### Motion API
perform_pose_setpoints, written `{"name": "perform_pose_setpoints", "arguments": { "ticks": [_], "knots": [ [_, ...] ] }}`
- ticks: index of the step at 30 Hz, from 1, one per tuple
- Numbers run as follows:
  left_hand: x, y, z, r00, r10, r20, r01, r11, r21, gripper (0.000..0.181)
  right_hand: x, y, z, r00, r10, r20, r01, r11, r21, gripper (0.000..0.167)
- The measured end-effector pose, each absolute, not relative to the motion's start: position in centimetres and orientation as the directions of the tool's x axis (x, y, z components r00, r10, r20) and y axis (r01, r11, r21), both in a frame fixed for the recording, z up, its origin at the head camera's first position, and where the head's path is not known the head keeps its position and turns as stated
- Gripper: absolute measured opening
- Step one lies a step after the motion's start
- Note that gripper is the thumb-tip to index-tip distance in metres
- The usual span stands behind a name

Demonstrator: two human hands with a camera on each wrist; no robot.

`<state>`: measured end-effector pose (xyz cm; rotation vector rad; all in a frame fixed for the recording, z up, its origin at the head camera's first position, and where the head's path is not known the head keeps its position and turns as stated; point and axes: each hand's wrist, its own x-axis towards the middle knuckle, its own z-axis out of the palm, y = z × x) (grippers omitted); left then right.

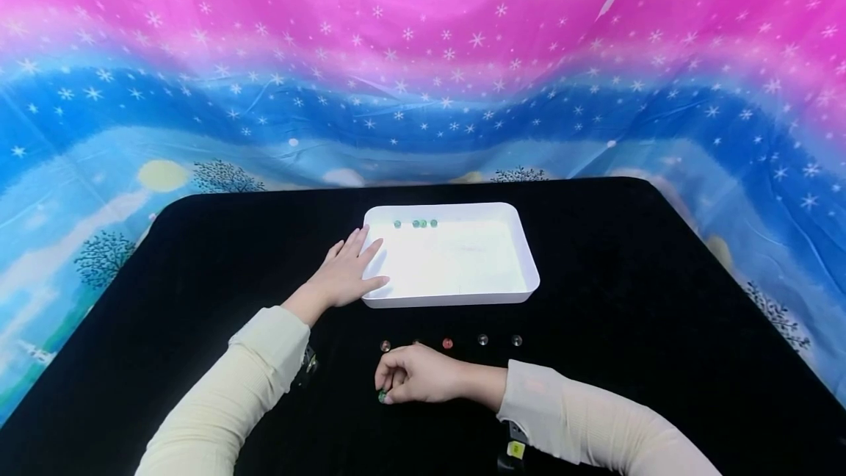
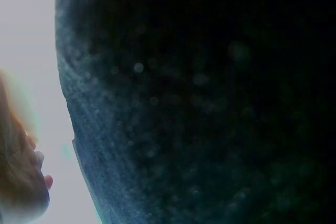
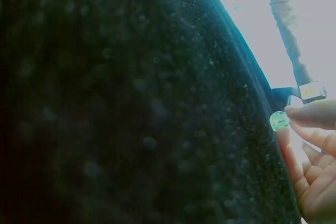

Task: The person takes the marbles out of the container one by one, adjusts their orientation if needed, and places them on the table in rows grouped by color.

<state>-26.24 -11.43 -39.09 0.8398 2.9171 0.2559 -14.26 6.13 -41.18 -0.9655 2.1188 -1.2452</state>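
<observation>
In the head view my left hand (image 1: pixel 342 276) rests with spread fingers on the left rim of a white tray (image 1: pixel 449 300). Several green marbles (image 1: pixel 397 224) lie inside along its far wall. My right hand (image 1: pixel 423 375), nearer to me, pinches a green marble (image 1: pixel 382 396) between thumb and fingers, low over the black cloth. The right wrist view shows this same green marble (image 3: pixel 279 121) at the fingertips. Only part of the left hand (image 2: pixel 21 177) enters the left wrist view, at its left edge.
Between tray and right hand runs a row of marbles: a brownish one (image 1: pixel 385 346), one mostly hidden behind the hand, a red one (image 1: pixel 448 343) and two clear ones (image 1: pixel 483 340). A black cloth (image 1: pixel 628 300) covers the table. Behind it hangs a patterned curtain (image 1: pixel 423 94).
</observation>
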Motion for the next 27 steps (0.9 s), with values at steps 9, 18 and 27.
{"name": "perform_pose_setpoints", "arguments": {
  "ticks": [9, 18, 27],
  "knots": [
    [-26.35, -11.40, -39.17, -0.844, 0.534, -0.046, 0.519, 0.836, 0.177, 0.073, -14.36, 6.52, -41.08, -0.634, -0.768, -0.089, -0.224, 0.293, -0.930, 0.013],
    [-26.53, -11.35, -39.29, -0.845, 0.533, -0.037, 0.520, 0.837, 0.173, 0.072, -14.50, 6.78, -40.58, -0.645, -0.760, -0.079, -0.206, 0.273, -0.940, 0.013],
    [-26.43, -11.34, -39.30, -0.850, 0.524, -0.049, 0.510, 0.843, 0.172, 0.073, -14.77, 7.12, -40.43, -0.645, -0.763, -0.045, -0.211, 0.235, -0.949, 0.012]
  ]
}}
